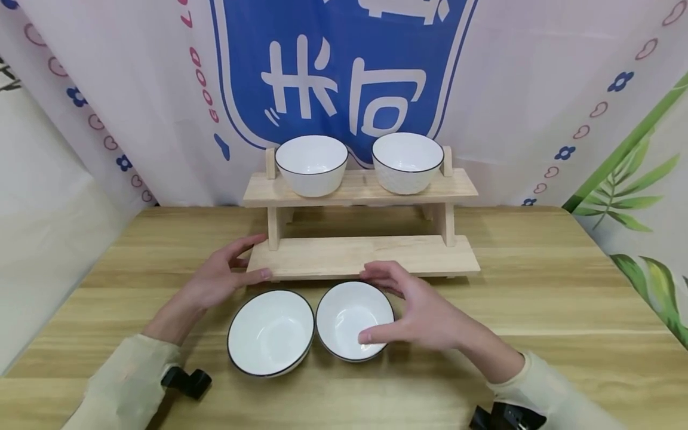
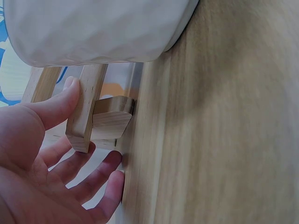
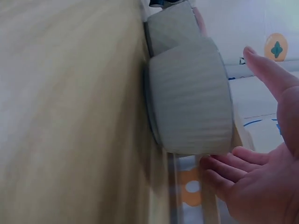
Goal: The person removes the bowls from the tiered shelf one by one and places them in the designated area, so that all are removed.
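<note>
A two-tier wooden stand (image 1: 365, 257) sits on the table, and my left hand (image 1: 228, 269) grips the left end of its lower board (image 2: 81, 107), thumb on one side and fingers on the other. In front stand two white dark-rimmed bowls side by side: a larger left bowl (image 1: 270, 333) and a smaller right bowl (image 1: 352, 319). My right hand (image 1: 424, 310) is spread at the right bowl, thumb over its inside and fingers by its far side. In the right wrist view the fingertips reach the ribbed bowl (image 3: 191, 98), while the thumb stands off it.
On the upper tier are two more white bowls, one left (image 1: 312, 164) and one right (image 1: 407, 162). Behind the stand hangs a printed cloth (image 1: 500, 107). Wood-grain tabletop (image 1: 537, 275) extends on both sides.
</note>
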`<state>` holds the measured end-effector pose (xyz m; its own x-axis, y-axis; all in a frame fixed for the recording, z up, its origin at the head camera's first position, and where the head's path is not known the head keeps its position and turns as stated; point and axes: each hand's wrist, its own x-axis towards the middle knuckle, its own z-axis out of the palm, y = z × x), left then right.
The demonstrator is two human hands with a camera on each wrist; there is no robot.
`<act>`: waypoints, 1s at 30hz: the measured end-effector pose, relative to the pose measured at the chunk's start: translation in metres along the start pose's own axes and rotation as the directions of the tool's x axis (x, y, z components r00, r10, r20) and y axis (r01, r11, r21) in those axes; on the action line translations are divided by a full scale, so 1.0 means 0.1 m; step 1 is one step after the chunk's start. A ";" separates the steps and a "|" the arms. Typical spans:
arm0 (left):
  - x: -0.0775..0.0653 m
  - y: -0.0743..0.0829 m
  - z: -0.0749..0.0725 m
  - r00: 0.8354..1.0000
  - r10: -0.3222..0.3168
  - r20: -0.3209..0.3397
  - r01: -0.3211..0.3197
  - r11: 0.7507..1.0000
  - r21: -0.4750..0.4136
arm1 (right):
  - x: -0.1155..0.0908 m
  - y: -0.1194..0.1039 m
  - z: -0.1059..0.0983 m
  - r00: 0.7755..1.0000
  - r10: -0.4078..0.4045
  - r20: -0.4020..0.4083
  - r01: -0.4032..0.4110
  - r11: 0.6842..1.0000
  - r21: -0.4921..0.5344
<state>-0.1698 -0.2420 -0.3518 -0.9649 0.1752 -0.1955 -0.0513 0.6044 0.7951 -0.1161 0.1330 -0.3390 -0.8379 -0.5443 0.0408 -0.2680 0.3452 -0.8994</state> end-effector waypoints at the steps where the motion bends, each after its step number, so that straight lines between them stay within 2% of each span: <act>1: 0.01 0.00 0.00 1.000 0.004 -0.002 -0.004 1.000 0.001 | 0.00 -0.02 -0.03 1.000 -0.012 -0.018 0.012 1.000 -0.002; 7: 0.02 -0.01 -0.02 1.000 0.011 0.003 -0.011 1.000 -0.005 | 0.00 -0.11 -0.24 0.987 -0.091 -0.131 0.092 0.996 0.001; 14: 0.03 -0.01 0.00 1.000 0.004 0.014 -0.004 1.000 -0.013 | 0.02 -0.13 -0.46 0.946 -0.107 -0.307 0.104 0.994 -0.026; 19: 0.01 -0.02 0.00 1.000 0.008 0.006 -0.007 1.000 -0.025 | 0.10 -0.16 -0.59 0.902 -0.069 -0.426 0.066 0.998 -0.022; 24: 0.00 -0.04 -0.01 1.000 0.010 0.006 -0.010 1.000 -0.014 | 0.22 -0.23 -0.75 0.841 0.012 -0.540 0.012 0.999 0.040; 27: 0.00 -0.03 -0.01 1.000 0.000 0.007 0.000 1.000 -0.001 | 0.30 -0.25 -0.87 0.808 0.039 -0.588 -0.008 0.998 0.057; 30: 0.01 -0.01 -0.02 1.000 0.000 0.006 0.000 1.000 0.007 | 0.39 -0.25 -0.96 0.791 0.038 -0.611 -0.021 0.999 0.035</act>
<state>-0.1708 -0.2439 -0.3521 -0.9633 0.1803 -0.1988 -0.0493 0.6095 0.7913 -0.1871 0.1765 -0.2731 -0.9632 0.0499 0.2641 -0.2338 0.3292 -0.9148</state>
